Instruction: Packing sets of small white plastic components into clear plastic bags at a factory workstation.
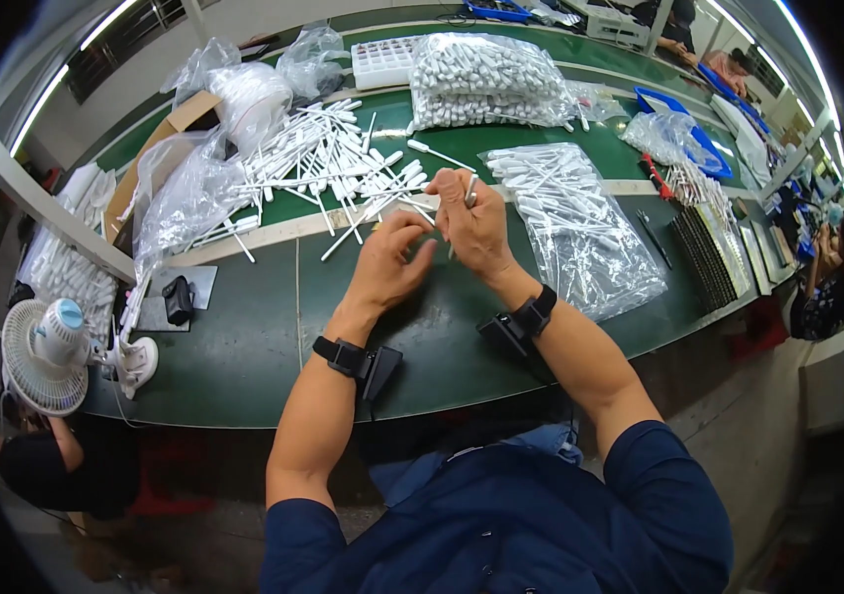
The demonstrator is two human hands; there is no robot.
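My left hand is curled in front of the pile, its thumb and fingertips together beside the right fingers; what sits between them is too small to make out. My right hand is closed around a slim, metallic pen-like tool, whose upper end sticks out above the fingers. Beyond both hands spreads a loose heap of white plastic sticks with thick heads. One single white stick lies apart, just beyond my right hand. To its right rests a flat clear bag of similar sticks.
A bulging bag of white pieces and a white tray stand at the back. On the left are a cardboard box, clear plastic bags and a small fan. Red-handled pliers, a black pen and a blue tray lie right.
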